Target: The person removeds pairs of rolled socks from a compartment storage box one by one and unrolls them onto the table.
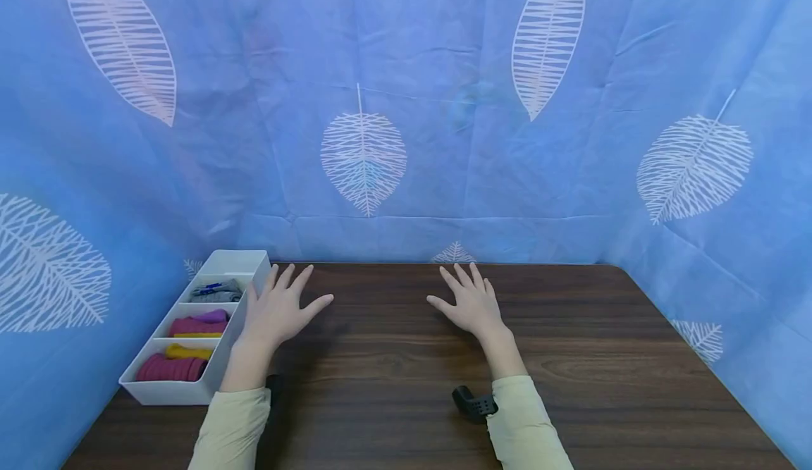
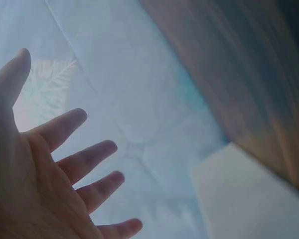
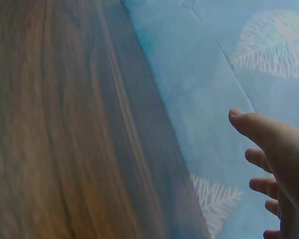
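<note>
- Here's the left hand (image 1: 277, 315), fingers straight and fanned, its back showing to the head camera; its own wrist view gives us the palm side, thumb and 4 fingers all separate.
- And the right hand (image 1: 472, 308), well apart from the left, fingers spread too; its wrist view catches it from the thumb side, with the wood-grain table (image 3: 74, 129) filling much of that picture.
- Over to the white divided storage box (image 1: 171, 394), on the table just beside the left hand! The head view can't settle whether they touch; the left wrist view shows only a plain white corner, apart from the fingertips.
- Only the head view looks inside: a maroon folded cloth (image 1: 171, 369) and a yellow cloth (image 1: 189, 351) in the nearest compartment, a purple cloth (image 1: 212, 316) in the next, grey fabric (image 1: 218, 294) behind.
- All 3 views catch the leaf-print blue curtain (image 1: 431, 160).
</note>
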Action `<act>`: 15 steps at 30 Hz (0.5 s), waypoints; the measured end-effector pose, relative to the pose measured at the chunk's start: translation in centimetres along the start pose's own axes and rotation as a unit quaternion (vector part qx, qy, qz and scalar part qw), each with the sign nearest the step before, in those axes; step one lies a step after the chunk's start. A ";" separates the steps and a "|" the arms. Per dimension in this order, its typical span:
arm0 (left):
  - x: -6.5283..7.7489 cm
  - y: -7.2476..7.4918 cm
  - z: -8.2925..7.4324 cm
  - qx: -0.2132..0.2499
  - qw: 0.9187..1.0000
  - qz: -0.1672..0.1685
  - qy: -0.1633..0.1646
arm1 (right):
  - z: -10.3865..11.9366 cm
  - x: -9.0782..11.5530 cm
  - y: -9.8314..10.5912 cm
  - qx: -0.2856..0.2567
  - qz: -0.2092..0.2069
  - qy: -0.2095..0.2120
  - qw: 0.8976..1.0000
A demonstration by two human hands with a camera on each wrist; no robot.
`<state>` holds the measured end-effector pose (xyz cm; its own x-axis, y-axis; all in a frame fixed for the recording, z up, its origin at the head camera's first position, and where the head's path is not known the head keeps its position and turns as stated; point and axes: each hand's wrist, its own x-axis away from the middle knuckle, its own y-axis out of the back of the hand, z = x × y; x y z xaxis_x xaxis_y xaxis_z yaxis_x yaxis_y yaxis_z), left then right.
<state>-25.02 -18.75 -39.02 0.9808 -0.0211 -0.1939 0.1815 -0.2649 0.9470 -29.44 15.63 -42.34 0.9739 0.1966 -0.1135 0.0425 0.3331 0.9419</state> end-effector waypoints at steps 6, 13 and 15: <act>2.6 2.0 1.5 -0.060 0.997 -0.035 -0.027 | 2.0 -0.1 -0.3 0.004 -0.021 0.025 0.999; 6.0 3.3 4.7 -0.123 0.978 -0.130 -0.106 | 5.0 0.1 -1.2 0.029 -0.030 0.074 0.996; 6.9 3.5 5.7 -0.132 0.970 -0.157 -0.134 | 6.0 0.2 -1.5 0.036 -0.027 0.090 0.995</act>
<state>-18.01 -25.31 -38.46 0.8269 -0.2376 -0.5096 0.5151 -0.0433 0.8560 -27.94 9.61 -41.89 0.9141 0.3452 -0.2129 0.1156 0.2815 0.9526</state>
